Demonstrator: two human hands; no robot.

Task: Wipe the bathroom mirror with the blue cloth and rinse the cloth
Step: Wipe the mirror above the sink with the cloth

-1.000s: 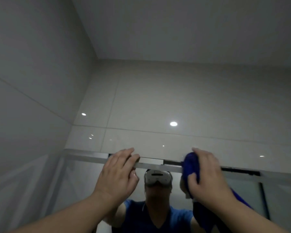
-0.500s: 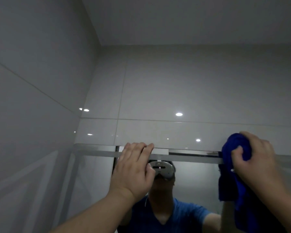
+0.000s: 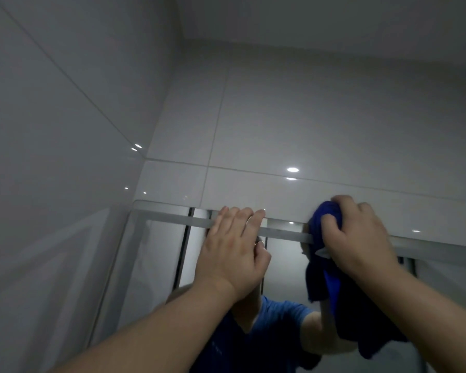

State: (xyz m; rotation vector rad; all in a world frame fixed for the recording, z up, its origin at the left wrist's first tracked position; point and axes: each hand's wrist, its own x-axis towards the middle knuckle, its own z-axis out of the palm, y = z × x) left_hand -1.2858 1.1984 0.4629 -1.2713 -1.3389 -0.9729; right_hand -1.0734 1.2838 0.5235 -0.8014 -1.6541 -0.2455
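The bathroom mirror (image 3: 156,254) fills the lower part of the view, with a frosted band along its top edge. My left hand (image 3: 233,247) lies flat against the glass near that top edge, fingers together and holding nothing. My right hand (image 3: 357,235) grips the bunched blue cloth (image 3: 327,267) and presses it on the mirror's top edge, to the right of my left hand. The rest of the cloth hangs down below my right wrist. My reflection in a blue shirt shows behind my arms.
Glossy white wall tiles (image 3: 307,125) rise above the mirror and meet a side wall (image 3: 51,157) on the left. The ceiling (image 3: 334,20) is close overhead. Spot lights glint on the tiles.
My right hand with the cloth swept right along the top edge, then came back left toward my left hand. My left hand stayed on the glass.
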